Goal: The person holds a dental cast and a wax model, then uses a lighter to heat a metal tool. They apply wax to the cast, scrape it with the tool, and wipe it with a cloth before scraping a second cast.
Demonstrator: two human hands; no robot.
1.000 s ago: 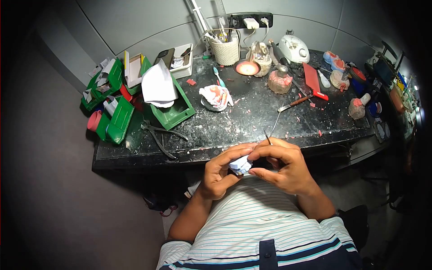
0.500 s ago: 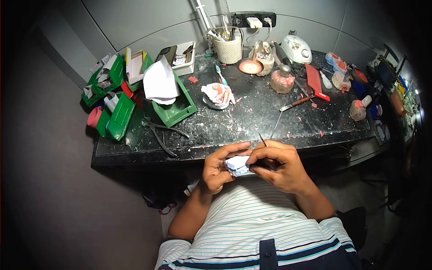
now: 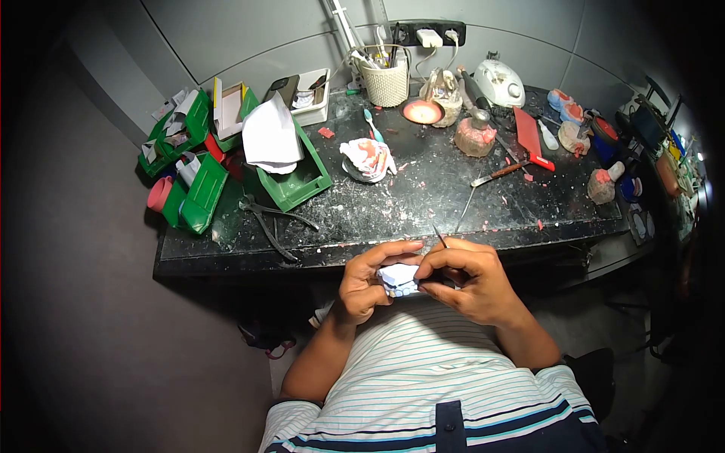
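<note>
A pale bluish-white dental plaster model [image 3: 398, 273] is held above my lap, just off the front edge of the bench. My left hand [image 3: 361, 288] wraps round its left side, with the thumb low and the fingers over the far side. My right hand [image 3: 474, 281] is closed in a pinch on a thin, dark, stick-like tool [image 3: 439, 237], whose pointed end sticks up beyond the fingers. The tool's other end is hidden by the hand. The right fingertips touch or nearly touch the model's right side.
On the black bench [image 3: 362, 219] lie pliers [image 3: 264, 226], a green bin [image 3: 313, 177], a pink-and-white cast [image 3: 368, 158], a toothbrush [image 3: 374, 125] and a wooden-handled knife [image 3: 498, 174]. A burner [image 3: 474, 136], a white machine [image 3: 498, 81] and a woven pot [image 3: 385, 83] stand farther back.
The model has tilted very slightly in my hands. Both hands keep almost the same place and grip, and the view has shifted a little.
</note>
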